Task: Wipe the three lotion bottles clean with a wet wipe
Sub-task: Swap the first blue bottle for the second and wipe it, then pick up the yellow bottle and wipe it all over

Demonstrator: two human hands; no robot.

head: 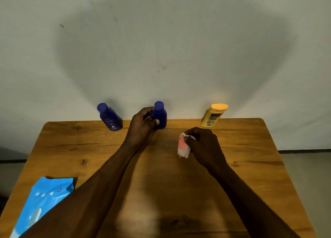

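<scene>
Three lotion bottles stand in a row along the far edge of the wooden table (250,148). At the left is a dark blue bottle (109,117) with a white label. The middle dark blue bottle (160,115) stands upright, and my left hand (142,124) is wrapped around its lower left side. The yellow bottle (213,115) is at the right, untouched. My right hand (202,142) hovers in front of the gap between the middle and yellow bottles, pinching a crumpled white wet wipe (183,145) with a pinkish stain.
A light blue pack of wet wipes (43,200) lies at the near left of the table, partly under my left forearm. A plain grey wall rises right behind the bottles. The floor shows past both table sides.
</scene>
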